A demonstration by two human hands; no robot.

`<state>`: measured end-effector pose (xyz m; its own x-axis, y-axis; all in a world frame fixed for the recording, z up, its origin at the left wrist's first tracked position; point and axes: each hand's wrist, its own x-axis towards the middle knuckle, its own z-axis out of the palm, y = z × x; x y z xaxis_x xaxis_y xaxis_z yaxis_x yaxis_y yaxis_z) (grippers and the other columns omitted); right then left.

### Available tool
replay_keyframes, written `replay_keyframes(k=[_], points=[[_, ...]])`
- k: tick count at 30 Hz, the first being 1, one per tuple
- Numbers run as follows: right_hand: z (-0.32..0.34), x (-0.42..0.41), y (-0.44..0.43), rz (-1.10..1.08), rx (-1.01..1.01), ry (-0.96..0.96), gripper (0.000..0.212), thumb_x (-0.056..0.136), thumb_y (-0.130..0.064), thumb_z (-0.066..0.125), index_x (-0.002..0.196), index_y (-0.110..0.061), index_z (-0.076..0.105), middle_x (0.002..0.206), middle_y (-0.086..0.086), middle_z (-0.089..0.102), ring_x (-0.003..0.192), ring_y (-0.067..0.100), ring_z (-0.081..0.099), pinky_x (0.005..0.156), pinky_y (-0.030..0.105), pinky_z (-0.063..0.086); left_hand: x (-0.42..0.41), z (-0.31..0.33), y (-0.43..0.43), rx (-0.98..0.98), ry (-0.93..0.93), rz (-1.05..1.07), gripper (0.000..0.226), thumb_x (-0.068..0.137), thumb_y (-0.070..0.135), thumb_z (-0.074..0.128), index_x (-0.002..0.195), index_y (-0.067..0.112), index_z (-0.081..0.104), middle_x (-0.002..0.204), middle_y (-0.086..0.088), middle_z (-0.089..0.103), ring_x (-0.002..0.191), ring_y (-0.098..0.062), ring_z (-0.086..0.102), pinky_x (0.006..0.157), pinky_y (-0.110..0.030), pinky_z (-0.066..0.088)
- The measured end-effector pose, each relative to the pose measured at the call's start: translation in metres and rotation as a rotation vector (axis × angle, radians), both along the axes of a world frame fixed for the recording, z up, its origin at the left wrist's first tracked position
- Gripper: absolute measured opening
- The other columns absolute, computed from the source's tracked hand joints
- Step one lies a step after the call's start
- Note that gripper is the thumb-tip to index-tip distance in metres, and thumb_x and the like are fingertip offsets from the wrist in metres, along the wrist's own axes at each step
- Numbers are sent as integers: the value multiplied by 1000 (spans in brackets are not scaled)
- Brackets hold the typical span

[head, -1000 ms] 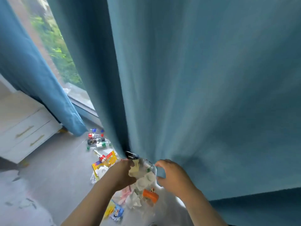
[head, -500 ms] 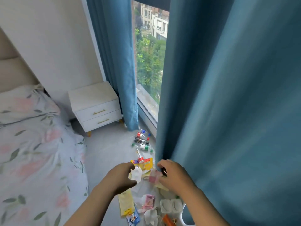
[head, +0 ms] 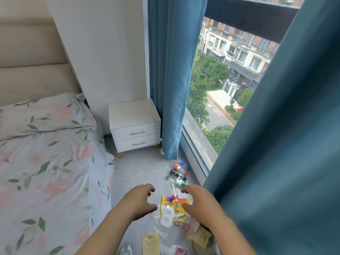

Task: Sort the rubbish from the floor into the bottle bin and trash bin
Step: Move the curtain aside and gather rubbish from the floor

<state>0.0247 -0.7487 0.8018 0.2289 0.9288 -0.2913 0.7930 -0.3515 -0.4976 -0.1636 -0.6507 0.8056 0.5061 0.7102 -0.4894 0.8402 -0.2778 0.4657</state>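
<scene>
Two hands hover over floor rubbish, both grips released and empty.

Left to right: bed (head: 46, 172), left hand (head: 140, 199), yellow wrapper (head: 173, 204) with a white blister tray (head: 167, 217) on it, right hand (head: 199, 204), blue curtain (head: 285, 144). Bottles (head: 178, 173) lie beyond, near the window. Wrappers look light, thin, crinkly: likely best pinched at an edge. Bottles look light, apt to roll: likely best taken round the body. Curtain crowds the right side; no bins in view.

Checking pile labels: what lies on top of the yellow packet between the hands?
A small red-labelled bottle lies across the yellow packet, and a white blister tray overlaps its lower left. The packet's underside is hidden.
</scene>
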Motion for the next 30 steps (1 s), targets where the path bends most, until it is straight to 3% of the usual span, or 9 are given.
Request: replay_keyframes(k=[11,18,24,30], points=[[-13,-44,160,-63,-28,-36,42,86,-32,59,127,-29,52,130,-14,54,118,8,50,95,20,40,-29,13,185,-1,-61,-60,51,83,35,64,131,27,48,131,6,53,113,-14,54,91,-25,47],[-9,-41,230,-92,-48,-87,38,84,-30,60,122,-29,56,124,-14,59,110,7,55,91,20,44,-34,9,253,-10,-97,-71,51,84,36,64,131,27,47,132,7,53,115,-13,53,91,-24,43],[-17,-29,293,-90,-26,-93,37,84,-29,60,122,-27,57,119,-9,61,96,6,52,69,12,32,-23,1,312,-18,-98,-83,53,83,38,64,132,27,47,132,7,52,114,-13,53,92,-24,44],[-31,7,370,-140,1,-46,42,83,-29,60,125,-29,56,124,-12,59,111,6,55,89,17,43,13,-2,394,30,-54,-116,47,83,36,62,127,27,48,127,9,51,111,-14,52,93,-27,46]])
